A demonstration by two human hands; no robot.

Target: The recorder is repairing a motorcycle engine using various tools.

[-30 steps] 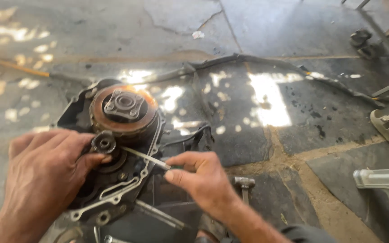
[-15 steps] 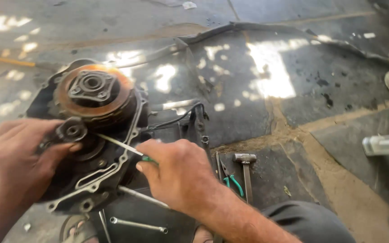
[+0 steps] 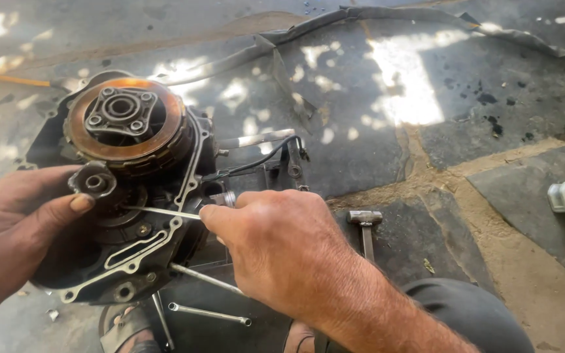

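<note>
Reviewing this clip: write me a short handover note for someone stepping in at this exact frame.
Left hand: braces the small round gear part on the open engine case, thumb against it.
Right hand: grip closed on a thin metal tool, tip pointed under that part.
Clutch assembly sits uncovered in the case. Hammer lies on the stone floor to the right; a long wrench lies below the case.
Done: cover off. Left: the small part is still seated.
</note>
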